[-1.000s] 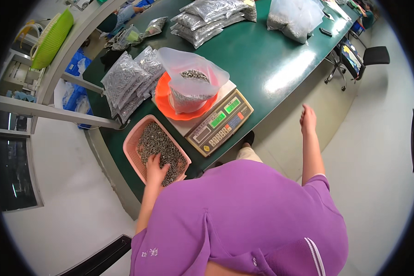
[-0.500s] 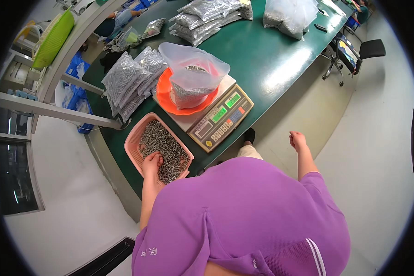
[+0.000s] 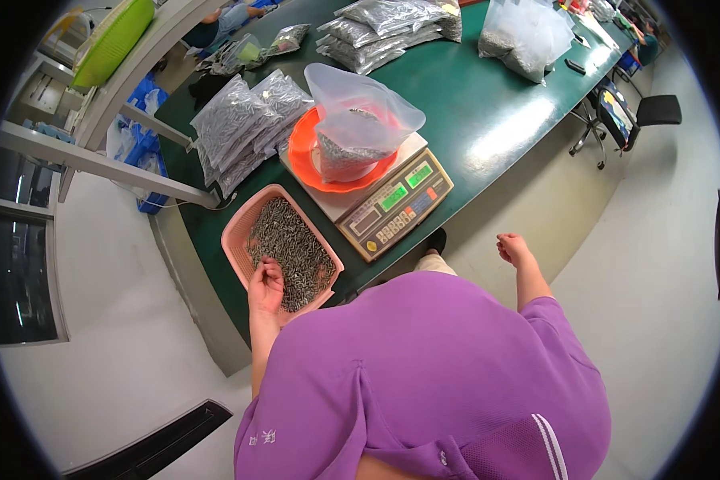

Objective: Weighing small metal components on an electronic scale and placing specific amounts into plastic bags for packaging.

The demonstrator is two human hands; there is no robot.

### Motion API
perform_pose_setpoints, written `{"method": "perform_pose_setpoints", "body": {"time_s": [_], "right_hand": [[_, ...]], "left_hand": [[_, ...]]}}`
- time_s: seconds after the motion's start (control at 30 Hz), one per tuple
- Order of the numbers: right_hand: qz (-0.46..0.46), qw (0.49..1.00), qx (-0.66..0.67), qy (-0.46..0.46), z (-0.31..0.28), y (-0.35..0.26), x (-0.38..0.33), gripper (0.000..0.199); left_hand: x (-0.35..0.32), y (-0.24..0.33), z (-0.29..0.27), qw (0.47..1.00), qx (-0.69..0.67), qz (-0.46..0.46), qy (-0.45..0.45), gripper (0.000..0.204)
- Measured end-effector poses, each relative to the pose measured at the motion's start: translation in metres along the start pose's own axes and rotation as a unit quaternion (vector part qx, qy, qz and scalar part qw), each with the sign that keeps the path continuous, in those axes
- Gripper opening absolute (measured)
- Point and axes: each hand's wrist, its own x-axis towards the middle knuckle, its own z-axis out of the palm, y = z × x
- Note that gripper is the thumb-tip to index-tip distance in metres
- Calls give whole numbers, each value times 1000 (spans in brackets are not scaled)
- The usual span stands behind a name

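My left hand [image 3: 266, 284] rests in a pink basket [image 3: 238, 229] of small grey metal parts [image 3: 290, 248] at the near edge of the green table [image 3: 472, 112], its fingers curled into the parts. My right hand [image 3: 513, 248] hangs beside my body, off the table, loosely closed and holding nothing I can see. Beyond the basket stands a weighing scale [image 3: 392, 208]. It carries an orange bowl [image 3: 306, 152] with a clear plastic bag [image 3: 358, 120] part-filled with the same parts.
Several filled bags [image 3: 240, 124] lie left of the scale, more filled bags [image 3: 392, 24] at the table's far side beside a bundle of clear bags [image 3: 524, 32]. A black office chair [image 3: 624, 112] stands at the right. A green bowl [image 3: 108, 44] sits on a shelf at the far left.
My right hand has come down and back from the table edge toward my side. My left hand has stayed in the pink basket, shifting slightly toward its near rim.
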Motion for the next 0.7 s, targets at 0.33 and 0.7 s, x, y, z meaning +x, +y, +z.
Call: {"method": "perform_pose_setpoints", "body": {"time_s": [0.33,0.7], "right_hand": [[5,999,-27,-17,4,-4,3,10],[6,1000,11,18,-36,33,1,9]], "left_hand": [[2,-46,114,982,80,-22,-172,35],[27,-90,257,906,354,-79,-217,17]]}}
